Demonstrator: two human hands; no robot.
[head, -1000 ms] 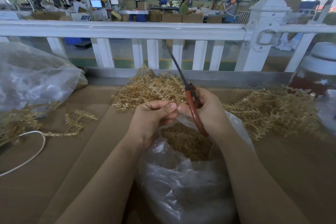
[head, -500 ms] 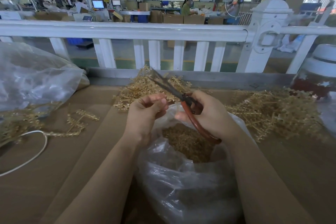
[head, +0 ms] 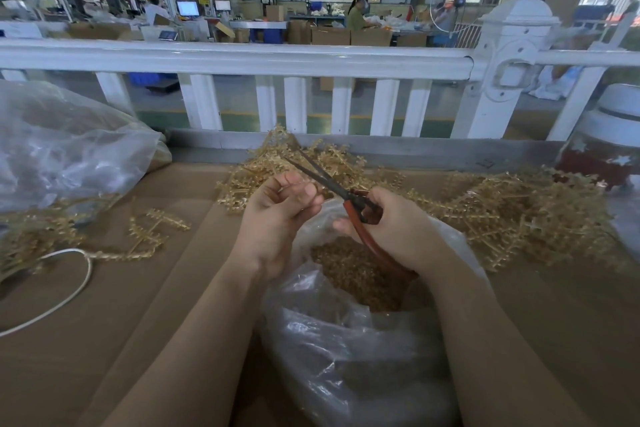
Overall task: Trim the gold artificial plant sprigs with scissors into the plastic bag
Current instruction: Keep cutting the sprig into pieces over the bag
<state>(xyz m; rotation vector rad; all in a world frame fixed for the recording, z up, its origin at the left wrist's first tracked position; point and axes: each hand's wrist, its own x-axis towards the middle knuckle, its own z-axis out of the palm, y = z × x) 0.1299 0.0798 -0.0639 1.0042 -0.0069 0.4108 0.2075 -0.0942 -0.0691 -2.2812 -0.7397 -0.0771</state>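
Sprigs point(head: 519, 215) are still lying heaped untrimmed; plastic bag point(head: 346, 357) is holding many trimmings. My right hand point(head: 394, 229) is gripping open-bladed scissors point(head: 332, 184); left hand point(head: 277, 215) is pinching something unclear.

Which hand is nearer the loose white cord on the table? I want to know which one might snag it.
Left. The left hand is over the bag's left edge, on the side of the white cord; the right hand, holding the scissors, is farther right.

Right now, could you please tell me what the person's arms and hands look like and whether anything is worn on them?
Both forearms are bare, with no sleeves in view. The left hand and right hand wear no gloves; no rings, watch or bracelet show. Fingernails look short and unpainted.
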